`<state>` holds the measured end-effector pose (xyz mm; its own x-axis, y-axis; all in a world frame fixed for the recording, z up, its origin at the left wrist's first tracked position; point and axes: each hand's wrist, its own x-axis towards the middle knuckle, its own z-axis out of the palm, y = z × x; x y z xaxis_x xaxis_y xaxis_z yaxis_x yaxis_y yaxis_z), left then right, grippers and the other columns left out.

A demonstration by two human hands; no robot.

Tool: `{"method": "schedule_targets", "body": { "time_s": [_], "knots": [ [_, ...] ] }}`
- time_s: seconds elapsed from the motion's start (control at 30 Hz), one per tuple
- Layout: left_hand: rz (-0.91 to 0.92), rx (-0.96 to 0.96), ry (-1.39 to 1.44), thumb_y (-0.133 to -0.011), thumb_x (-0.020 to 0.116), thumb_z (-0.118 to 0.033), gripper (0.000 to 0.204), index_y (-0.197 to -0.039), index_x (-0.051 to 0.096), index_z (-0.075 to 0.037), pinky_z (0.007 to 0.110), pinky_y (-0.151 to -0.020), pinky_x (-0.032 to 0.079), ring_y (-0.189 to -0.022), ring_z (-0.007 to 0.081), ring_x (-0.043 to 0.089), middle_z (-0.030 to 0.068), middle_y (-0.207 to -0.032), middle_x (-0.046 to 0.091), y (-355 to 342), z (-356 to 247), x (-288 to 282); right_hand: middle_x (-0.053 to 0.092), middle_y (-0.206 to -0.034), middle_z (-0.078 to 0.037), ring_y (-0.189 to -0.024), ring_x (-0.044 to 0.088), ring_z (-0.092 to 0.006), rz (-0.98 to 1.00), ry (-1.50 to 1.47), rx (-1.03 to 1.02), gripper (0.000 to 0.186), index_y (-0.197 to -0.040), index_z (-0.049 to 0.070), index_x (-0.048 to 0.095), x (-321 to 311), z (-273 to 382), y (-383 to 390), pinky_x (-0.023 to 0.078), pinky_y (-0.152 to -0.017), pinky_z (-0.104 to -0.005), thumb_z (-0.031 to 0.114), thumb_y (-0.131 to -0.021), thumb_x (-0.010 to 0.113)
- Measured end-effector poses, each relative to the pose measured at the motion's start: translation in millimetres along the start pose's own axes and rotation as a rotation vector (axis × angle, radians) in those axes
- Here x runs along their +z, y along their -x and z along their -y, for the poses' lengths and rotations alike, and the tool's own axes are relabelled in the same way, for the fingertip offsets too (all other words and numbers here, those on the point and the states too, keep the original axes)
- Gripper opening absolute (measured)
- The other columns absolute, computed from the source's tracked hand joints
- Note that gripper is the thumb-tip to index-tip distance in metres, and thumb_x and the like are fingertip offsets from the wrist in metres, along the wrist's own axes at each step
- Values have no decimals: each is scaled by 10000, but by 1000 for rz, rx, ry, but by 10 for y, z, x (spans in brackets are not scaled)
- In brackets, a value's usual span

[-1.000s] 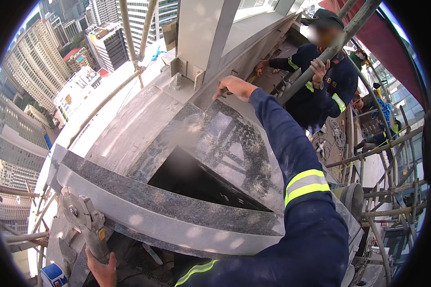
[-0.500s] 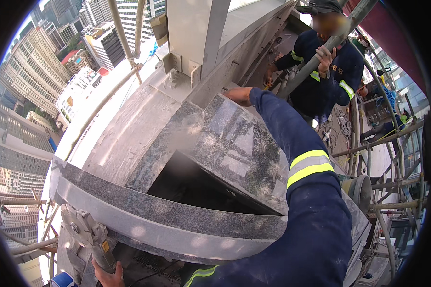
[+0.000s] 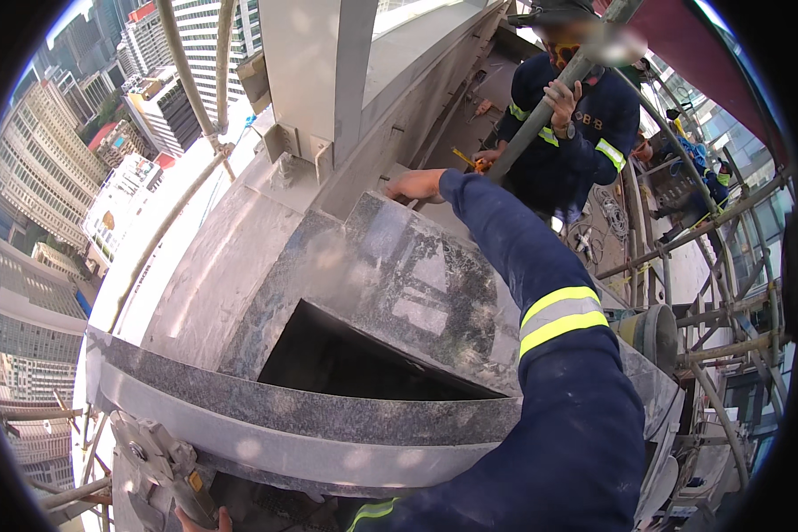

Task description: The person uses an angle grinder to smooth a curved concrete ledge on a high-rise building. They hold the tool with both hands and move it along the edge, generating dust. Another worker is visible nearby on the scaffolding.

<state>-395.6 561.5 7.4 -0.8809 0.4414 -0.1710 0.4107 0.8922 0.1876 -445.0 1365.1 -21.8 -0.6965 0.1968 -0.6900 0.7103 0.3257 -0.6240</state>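
Observation:
At the lower left, my left hand (image 3: pixel 202 521) is wrapped round the body of a dusty grey angle grinder (image 3: pixel 161 461); the lower frame edge cuts the hand off. My right arm reaches across a speckled dark granite slab (image 3: pixel 434 284) with pale patches. My right hand (image 3: pixel 415 184) grips the slab's far edge beside the wall, its fingertips partly hidden. Between this slab and the curved granite edge strip (image 3: pixel 301 403) in front gapes a dark wedge-shaped opening (image 3: pixel 363 363). Another granite piece (image 3: pixel 275 293) adjoins on the left.
A person (image 3: pixel 563 124) beyond the slab has one hand on a slanting scaffold pole (image 3: pixel 541 106) and the other at a yellow tape measure (image 3: pixel 465 158). A grey column (image 3: pixel 306 80) stands behind. Bamboo-coloured poles (image 3: pixel 155 244) border the left drop. A bucket (image 3: pixel 656 328) sits right.
The view has shifted, so the stonework and the other person appear farther left. My right hand stays at the slab's edge and my left stays on the grinder.

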Motion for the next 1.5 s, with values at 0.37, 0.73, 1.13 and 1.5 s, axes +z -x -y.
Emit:
{"method": "schedule_targets", "body": {
  "time_s": [0.37, 0.73, 1.13, 1.5],
  "knots": [
    [16, 71, -9, -1007, 584, -325, 542, -1519, 450, -207, 513, -1074, 439, -1320, 482, 495, 310, -1416, 530, 17, -87, -92, 670, -1277, -117, -1142, 642, -231, -11, -20, -485, 408, -1211, 33, 639, 314, 157, 2034, 495, -952, -371, 390, -1029, 569],
    [-54, -219, 214, -906, 680, -558, 762, -1338, 560, 58, 485, -1018, 461, -1194, 435, 594, 290, -1302, 617, -189, -787, -500, 692, -1192, -162, -1039, 689, -278, -495, -28, -46, 357, -1226, -2, 614, -234, -887, 1822, 526, -897, -381, 264, -990, 586],
    [37, -156, -33, -943, 663, -494, 716, -1458, 488, -28, 474, -1125, 386, -1348, 431, 480, 284, -1464, 495, 60, -72, -189, 644, -1311, -215, -1197, 625, -389, -883, 572, 202, 447, -1387, 121, 590, -942, -1196, 791, 502, -1011, -474, 217, -955, 527],
    [-183, -328, 174, -861, 790, -279, 910, -1507, 293, 126, 456, -1152, 304, -1372, 416, 423, 321, -1467, 434, -13, -249, -129, 475, -1483, -161, -1363, 468, -365, -710, 872, 21, 688, -1588, 237, 323, -992, -1623, 560, 439, -1110, -442, 166, -955, 583]
  ]
}}
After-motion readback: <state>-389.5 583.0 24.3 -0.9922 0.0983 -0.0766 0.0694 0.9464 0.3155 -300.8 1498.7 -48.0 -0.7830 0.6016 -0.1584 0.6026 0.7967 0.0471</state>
